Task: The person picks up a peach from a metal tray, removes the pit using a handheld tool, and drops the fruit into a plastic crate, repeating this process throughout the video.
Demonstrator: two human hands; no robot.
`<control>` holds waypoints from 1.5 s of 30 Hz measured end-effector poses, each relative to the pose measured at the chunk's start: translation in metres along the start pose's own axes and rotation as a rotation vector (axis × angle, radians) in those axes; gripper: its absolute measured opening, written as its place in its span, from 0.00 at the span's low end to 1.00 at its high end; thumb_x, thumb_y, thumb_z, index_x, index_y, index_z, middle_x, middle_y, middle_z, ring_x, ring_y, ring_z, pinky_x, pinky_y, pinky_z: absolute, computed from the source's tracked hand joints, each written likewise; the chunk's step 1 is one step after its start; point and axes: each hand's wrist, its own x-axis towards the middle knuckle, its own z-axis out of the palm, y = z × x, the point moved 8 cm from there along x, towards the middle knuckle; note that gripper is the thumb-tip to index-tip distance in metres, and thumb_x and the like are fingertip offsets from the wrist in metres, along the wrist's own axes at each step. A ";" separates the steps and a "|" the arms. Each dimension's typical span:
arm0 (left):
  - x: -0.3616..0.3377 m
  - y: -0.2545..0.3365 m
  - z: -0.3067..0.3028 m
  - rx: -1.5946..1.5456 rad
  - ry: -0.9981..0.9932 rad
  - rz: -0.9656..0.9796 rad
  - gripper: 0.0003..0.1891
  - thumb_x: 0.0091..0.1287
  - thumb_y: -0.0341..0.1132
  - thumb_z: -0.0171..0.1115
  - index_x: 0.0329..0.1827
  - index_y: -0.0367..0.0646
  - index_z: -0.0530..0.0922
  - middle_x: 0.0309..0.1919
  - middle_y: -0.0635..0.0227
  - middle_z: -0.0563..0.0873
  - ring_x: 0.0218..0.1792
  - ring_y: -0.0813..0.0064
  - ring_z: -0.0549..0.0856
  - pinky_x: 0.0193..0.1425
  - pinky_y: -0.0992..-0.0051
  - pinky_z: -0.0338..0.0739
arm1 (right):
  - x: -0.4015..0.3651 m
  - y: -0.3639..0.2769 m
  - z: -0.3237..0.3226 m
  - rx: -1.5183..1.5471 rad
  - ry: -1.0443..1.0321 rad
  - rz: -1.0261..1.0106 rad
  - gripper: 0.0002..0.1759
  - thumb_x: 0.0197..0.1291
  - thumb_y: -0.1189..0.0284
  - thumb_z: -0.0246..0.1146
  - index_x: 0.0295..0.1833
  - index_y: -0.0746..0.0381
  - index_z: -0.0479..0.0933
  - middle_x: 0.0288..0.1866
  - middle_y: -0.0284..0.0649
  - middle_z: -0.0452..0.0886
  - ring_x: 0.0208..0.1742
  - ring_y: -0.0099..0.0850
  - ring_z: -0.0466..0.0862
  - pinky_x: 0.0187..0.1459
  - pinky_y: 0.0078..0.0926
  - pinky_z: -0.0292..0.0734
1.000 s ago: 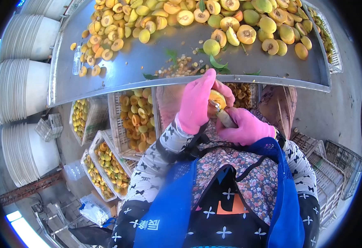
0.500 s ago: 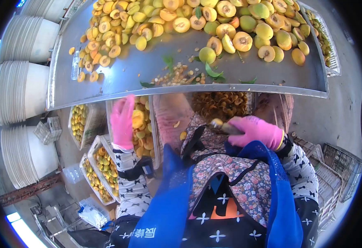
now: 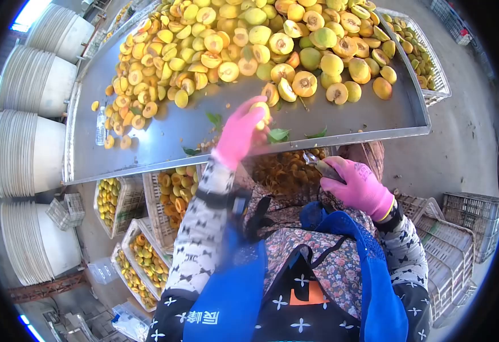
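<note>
My left hand (image 3: pixel 242 134), in a pink glove, reaches over the near edge of the metal table (image 3: pixel 164 134). Its fingers are closed around a yellow peach half (image 3: pixel 262 115). Over my lap, my right hand (image 3: pixel 359 185), also gloved in pink, grips a spoon-like pitting tool (image 3: pixel 330 171) by its handle, the shiny metal tip pointing left and away from me. A heap of halved yellow peaches (image 3: pixel 226 71) covers the far part of the table. Beneath the tool's tip, a container of brownish scraps (image 3: pixel 281 174) sits between my legs.
Crates of peach halves (image 3: pixel 175 196) stand below the table on the left. A water bottle (image 3: pixel 100 126) and green leaves (image 3: pixel 278 135) lie on the table. Stacked white tubs (image 3: pixel 41 137) line the far left. Empty-looking plastic crates (image 3: pixel 440 245) are at right.
My left hand has swung from above the left crate up to the table and now holds a peach half. The right hand keeps the tool, its tip now raised. The view has tilted upward.
</note>
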 end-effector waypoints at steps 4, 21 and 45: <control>-0.071 0.041 0.030 -0.385 -0.116 0.139 0.26 0.72 0.41 0.61 0.69 0.40 0.68 0.60 0.52 0.81 0.46 0.63 0.88 0.43 0.66 0.86 | 0.020 -0.029 0.002 0.261 0.073 0.200 0.22 0.61 0.69 0.69 0.57 0.67 0.75 0.33 0.42 0.83 0.31 0.28 0.82 0.37 0.29 0.78; -0.104 0.043 0.047 -0.928 0.106 0.199 0.18 0.78 0.43 0.53 0.58 0.37 0.76 0.52 0.55 0.82 0.54 0.57 0.80 0.63 0.56 0.76 | 0.034 -0.093 0.034 -0.379 0.284 -0.393 0.19 0.61 0.61 0.69 0.52 0.59 0.74 0.33 0.39 0.80 0.31 0.41 0.84 0.33 0.41 0.76; -0.100 0.038 0.035 -0.673 0.358 0.161 0.25 0.78 0.54 0.53 0.41 0.37 0.80 0.35 0.58 0.84 0.35 0.65 0.84 0.40 0.66 0.82 | 0.039 -0.084 0.070 0.048 -0.089 -0.208 0.17 0.58 0.71 0.64 0.51 0.65 0.71 0.35 0.54 0.83 0.37 0.56 0.84 0.37 0.51 0.79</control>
